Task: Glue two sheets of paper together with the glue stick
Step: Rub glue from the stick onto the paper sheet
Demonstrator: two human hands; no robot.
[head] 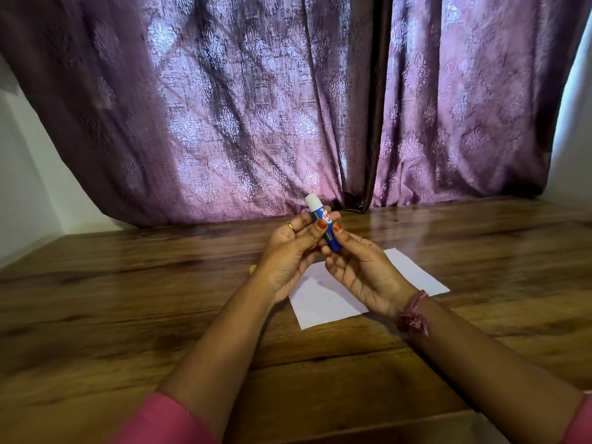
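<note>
Glue stick (321, 227), blue-bodied with a white cap at its top, is held up above the middle of the tabletop (128, 299), tilted with the cap leaning toward the far edge. Both hands grip it: the left hand (293, 256) has its fingers and thumb curled round the upper body, and the right hand (362, 270) pinches the lower end between thumb and fingers. White sheets of paper (323, 299) lie flat on the tabletop under the hands, right of centre; how many are stacked cannot be told. The tabletop is dark, glossy wood grain. Behind its far edge hangs a purple patterned curtain (272, 107), with white wall (28, 187) at either side. The label shows red letters on white, partly covered by fingers; only "fe" can be read. A pink thread band (413, 312) circles the right wrist, and pink sleeves (166, 421) show near the elbows.
</note>
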